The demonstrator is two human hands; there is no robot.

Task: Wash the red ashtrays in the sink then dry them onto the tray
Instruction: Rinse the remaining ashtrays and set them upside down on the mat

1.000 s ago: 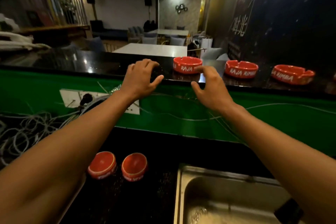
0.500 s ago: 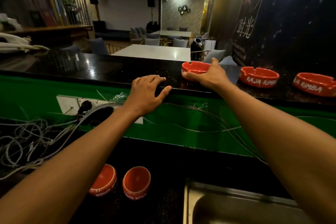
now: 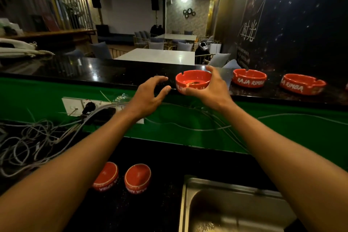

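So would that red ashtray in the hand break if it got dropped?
Probably. The ashtray looks glazed and rigid, like ceramic, so it could chip. The right hand holds it tilted, and what looks like ash inside may spill. Its gloss suggests it gets slippery when wet.

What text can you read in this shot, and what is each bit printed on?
"RAJA RIMBA": side of the second ashtray on the counter.
"RIMBA": side of the third ashtray; earlier letters unclear.
"RAJA RIMBA", upside down, partly readable: two overturned ashtrays beside the sink.
White lettering on the held ashtray: covered by the right hand.
"时光": dark wall; smaller text below it unreadable.
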